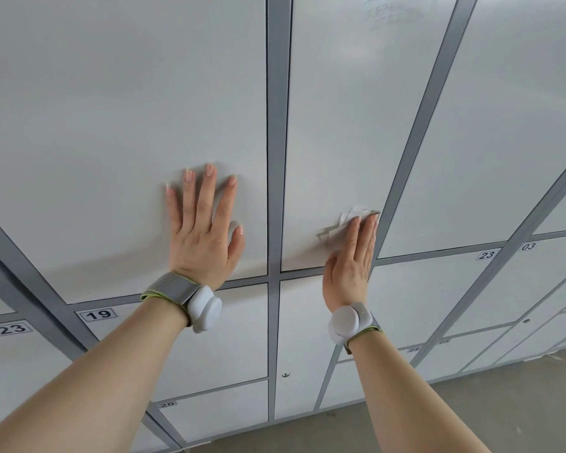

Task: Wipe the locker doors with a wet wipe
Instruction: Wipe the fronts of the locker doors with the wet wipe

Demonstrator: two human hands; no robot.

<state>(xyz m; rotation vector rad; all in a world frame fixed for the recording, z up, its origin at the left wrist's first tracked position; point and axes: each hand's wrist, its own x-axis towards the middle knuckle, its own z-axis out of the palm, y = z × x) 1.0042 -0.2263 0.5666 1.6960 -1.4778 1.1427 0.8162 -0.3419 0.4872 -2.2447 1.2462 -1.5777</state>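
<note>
Hands both flat: right hand [350, 256] presses the crumpled white wet wipe [348, 222] low on the middle white locker door [334, 125], left hand [203, 237] braces spread on the neighbouring door [111, 125]. Nothing actually grips the wipe, so it could slip out mid-stroke.
</note>
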